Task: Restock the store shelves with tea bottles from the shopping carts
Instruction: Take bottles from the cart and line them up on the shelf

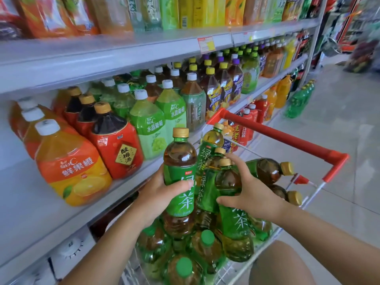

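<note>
A shopping cart (335,161) with a red handle stands before me, heaped with green-labelled tea bottles. My left hand (162,192) grips one upright green tea bottle (180,167) with a gold cap, raised above the heap. My right hand (250,190) curls round a second green tea bottle (230,214), also gold-capped, standing among the others in the cart. More tea bottles (267,169) lie on their sides at the cart's right. The middle shelf (41,212) to my left carries rows of large drink bottles.
Orange juice bottles (72,167), red plum drink bottles (117,145) and green grape drink bottles (150,124) fill the middle shelf. An upper shelf (123,50) holds more drinks. Green soda bottles (300,99) stand on the tiled floor along the aisle to the right.
</note>
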The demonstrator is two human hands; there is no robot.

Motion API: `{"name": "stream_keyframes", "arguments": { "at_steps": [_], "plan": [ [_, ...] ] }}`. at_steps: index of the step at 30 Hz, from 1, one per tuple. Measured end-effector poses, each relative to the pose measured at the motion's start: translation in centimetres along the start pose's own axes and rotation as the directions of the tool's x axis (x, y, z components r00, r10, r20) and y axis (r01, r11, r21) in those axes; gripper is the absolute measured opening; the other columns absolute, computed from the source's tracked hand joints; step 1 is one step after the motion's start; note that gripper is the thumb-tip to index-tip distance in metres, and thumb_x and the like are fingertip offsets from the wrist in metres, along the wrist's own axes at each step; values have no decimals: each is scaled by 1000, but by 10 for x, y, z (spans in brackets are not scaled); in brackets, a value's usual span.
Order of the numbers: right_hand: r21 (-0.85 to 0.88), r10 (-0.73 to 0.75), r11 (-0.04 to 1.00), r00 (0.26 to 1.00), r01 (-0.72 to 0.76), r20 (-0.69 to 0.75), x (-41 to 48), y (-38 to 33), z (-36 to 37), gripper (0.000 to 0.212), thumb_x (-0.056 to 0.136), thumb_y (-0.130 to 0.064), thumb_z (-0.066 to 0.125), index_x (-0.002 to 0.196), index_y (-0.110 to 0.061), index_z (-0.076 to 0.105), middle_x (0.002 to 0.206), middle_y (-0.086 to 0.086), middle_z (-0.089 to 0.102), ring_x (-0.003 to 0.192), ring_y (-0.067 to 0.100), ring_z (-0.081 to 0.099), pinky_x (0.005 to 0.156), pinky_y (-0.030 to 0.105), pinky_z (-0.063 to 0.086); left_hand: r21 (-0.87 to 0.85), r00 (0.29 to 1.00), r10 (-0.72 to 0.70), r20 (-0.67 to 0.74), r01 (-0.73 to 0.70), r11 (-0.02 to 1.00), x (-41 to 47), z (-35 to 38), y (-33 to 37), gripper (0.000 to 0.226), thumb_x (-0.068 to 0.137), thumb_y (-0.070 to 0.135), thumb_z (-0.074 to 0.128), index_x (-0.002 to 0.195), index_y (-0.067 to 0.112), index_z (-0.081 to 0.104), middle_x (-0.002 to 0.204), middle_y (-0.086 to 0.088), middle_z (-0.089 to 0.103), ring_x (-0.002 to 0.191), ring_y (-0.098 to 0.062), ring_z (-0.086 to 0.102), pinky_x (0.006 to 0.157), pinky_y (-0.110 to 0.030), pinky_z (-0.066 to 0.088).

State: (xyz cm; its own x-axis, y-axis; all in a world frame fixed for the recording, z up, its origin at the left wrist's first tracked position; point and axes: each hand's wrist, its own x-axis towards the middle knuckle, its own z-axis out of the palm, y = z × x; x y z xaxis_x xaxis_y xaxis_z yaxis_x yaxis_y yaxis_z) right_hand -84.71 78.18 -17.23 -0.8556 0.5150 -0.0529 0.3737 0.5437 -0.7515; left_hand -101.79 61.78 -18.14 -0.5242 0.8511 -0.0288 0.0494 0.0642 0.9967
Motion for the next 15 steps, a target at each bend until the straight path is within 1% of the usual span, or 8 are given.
{"name": "stream_keyframes", "arguments": {
  "at_steps": [2,3,5,6,9,11,13,15],
  "plan": [
    [157,71,985,997,-72,13,-4,13,10,112,69,-29,85,146,-43,5,116,-18,53,86,3,64,68,11,51,0,999,-27,25,27,1000,-3,0,-4,48,64,40,79,110,32,65,114,-7,72,107,-29,69,94,-59,51],
    [208,121,970,992,-128,46,-7,17,14,112,65,-33,88,147,-35,12,120,-18,54,95,0,62,74,11,52,7,999,-38,35,38,999,-3,1,-6,50,65,40,79,112,31,65,115,-8,71,107,-30,68,95,-60,50],
    [251,174,947,977,-201,127,-11,26,18,104,59,-41,89,142,-26,28,118,-11,62,102,5,64,86,24,55,29,997,-55,54,54,998,-4,4,-10,49,65,42,79,111,32,65,114,-7,72,106,-30,69,96,-60,49],
    [254,183,943,972,-217,151,-13,27,17,95,60,-38,89,137,-26,34,115,-9,66,100,7,66,88,31,56,43,996,-62,58,59,997,-4,7,-11,46,64,43,79,107,35,66,112,-5,73,105,-28,69,96,-58,50],
    [220,166,956,977,-194,136,-15,13,12,74,66,-25,87,127,-26,46,104,-10,71,90,3,69,82,30,58,79,998,-58,35,55,995,-9,13,-9,41,60,47,78,99,40,66,103,0,75,97,-21,71,95,-53,52],
    [206,153,964,983,-170,97,-13,0,9,76,63,-28,88,127,-24,48,107,-12,68,94,1,66,78,20,55,78,1000,-25,-7,25,997,-14,10,-1,49,59,48,78,105,35,65,102,0,74,97,-21,71,94,-54,52],
    [230,112,966,993,-120,47,-10,-22,2,72,62,-32,88,124,-25,52,108,-16,64,95,-5,59,71,7,46,71,998,36,-57,-32,997,-20,0,12,54,60,46,79,108,28,64,101,-3,74,97,-25,71,93,-55,53],
    [293,15,956,1000,-19,15,-4,-48,-3,65,61,-31,89,118,-28,58,104,-15,69,94,-4,62,69,7,46,75,987,101,-121,-92,993,-29,-16,30,56,60,42,79,110,24,63,100,-4,75,95,-24,71,87,-49,56]
  ]
}}
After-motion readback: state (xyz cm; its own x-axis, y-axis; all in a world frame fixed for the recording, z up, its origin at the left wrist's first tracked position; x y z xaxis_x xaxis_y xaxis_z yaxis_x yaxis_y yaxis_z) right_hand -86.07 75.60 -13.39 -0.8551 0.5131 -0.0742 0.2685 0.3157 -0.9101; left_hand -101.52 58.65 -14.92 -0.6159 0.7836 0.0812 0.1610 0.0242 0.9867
